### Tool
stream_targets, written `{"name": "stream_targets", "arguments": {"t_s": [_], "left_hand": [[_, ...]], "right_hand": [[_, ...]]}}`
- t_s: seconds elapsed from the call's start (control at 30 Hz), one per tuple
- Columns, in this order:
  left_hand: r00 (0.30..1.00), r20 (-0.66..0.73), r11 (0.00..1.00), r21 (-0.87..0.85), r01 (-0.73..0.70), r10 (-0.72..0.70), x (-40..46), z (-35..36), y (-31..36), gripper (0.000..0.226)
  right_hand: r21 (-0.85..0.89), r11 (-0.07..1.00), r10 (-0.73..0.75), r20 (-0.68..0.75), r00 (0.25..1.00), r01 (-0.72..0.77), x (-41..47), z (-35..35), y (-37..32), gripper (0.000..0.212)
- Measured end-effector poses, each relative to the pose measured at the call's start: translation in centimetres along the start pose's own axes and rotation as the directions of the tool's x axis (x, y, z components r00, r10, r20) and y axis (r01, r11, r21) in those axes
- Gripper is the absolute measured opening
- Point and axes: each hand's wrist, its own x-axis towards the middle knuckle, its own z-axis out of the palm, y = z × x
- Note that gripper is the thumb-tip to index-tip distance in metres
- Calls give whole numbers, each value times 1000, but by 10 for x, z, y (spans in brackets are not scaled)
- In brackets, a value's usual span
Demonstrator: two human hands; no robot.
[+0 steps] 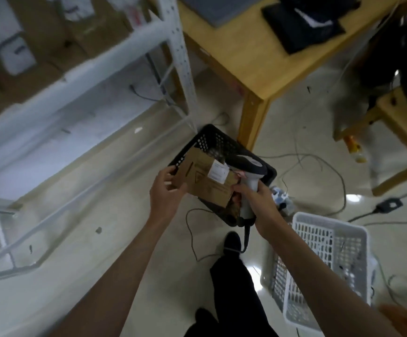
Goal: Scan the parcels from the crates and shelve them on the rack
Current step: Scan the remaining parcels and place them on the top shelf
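My left hand [167,190] grips the left edge of a small brown cardboard parcel [203,178] with a white label on top, held above the black crate [212,139] on the floor. My right hand [256,198] holds the handle of a grey and white barcode scanner [248,166], whose head sits right beside the parcel's label. The scanner's cable hangs down past my leg. A white crate [338,229] stands on the floor at the right. The white metal rack [124,42] fills the left side, with brown boxes on its upper shelf.
A wooden table [258,64] stands behind the black crate, one leg touching it, with dark items on top. Loose cables and a power adapter [387,205] lie on the floor at right. A wooden stool [397,122] is at far right. My dark trouser leg and shoe are below.
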Motion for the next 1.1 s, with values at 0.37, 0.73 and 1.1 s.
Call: {"name": "stream_targets", "arguments": {"t_s": [0.37,0.73,1.1], "left_hand": [[843,-110,842,200,-500,527,-199,-173,17,52],[622,-210,624,524,-580,754,-311,-282,72,29],[926,-296,915,-252,-314,236,-327,-337,121,54]], "right_hand": [[186,982,-112,375,920,44,-192,106,-29,24],[55,978,-204,487,849,203,-325,189,-69,34],[41,887,-379,634,674,460,-344,244,-95,32]]}}
